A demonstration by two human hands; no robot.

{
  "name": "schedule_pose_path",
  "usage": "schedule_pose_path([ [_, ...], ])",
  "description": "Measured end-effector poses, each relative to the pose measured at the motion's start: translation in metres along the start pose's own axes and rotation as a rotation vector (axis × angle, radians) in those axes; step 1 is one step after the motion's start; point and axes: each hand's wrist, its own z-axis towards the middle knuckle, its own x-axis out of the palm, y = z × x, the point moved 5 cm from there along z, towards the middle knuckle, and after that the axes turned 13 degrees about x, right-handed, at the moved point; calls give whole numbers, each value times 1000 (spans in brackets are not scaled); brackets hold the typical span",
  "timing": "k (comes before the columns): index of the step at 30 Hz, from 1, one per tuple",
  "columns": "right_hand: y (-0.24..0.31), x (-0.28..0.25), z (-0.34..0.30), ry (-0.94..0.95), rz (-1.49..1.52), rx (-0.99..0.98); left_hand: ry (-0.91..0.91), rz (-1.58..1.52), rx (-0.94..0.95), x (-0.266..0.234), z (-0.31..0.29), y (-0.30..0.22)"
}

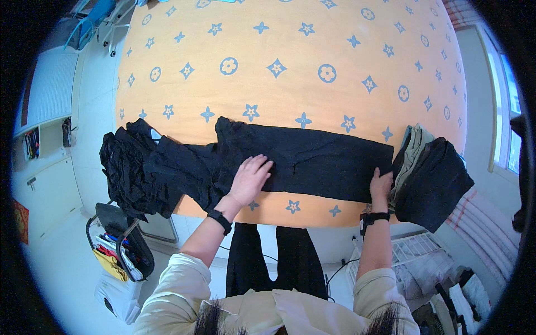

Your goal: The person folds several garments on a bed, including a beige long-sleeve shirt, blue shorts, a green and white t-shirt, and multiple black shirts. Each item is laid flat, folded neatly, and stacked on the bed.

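Note:
A black garment [329, 162], which looks like a pair of trousers, lies stretched sideways along the near edge of the bed. My left hand [251, 180] rests palm down on its middle, fingers extended and holding nothing. At the garment's straight right end, my right hand [381, 184] has its fingers closed on the edge; the fingertips are partly hidden. Toward the left the cloth is bunched and meets a crumpled heap of black clothes [125, 170]. Just right of my right hand sits a stack of folded dark and grey-green clothes [435, 181].
An orange sheet [257, 50] with blue-grey flower and star shapes covers the bed. On the left, a black chair [120, 234] with colourful clothes stands below the bed edge. A white rack [416, 251] and more clothes [460, 301] are at lower right, near a curtain [486, 229].

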Motion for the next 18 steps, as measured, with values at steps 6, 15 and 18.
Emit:
schedule_pose_path([
  [6, 40, -33, -91, 523, 907, -305, -283, -534, -443, -15, -36, 28],
  [15, 162, 57, -334, 957, 309, -784, -599, -1526, -937, -12, -78, 53],
  [18, 157, 109, -350, 1002, 137, -793, -597, -1429, -1069, -11, -92, 71],
])
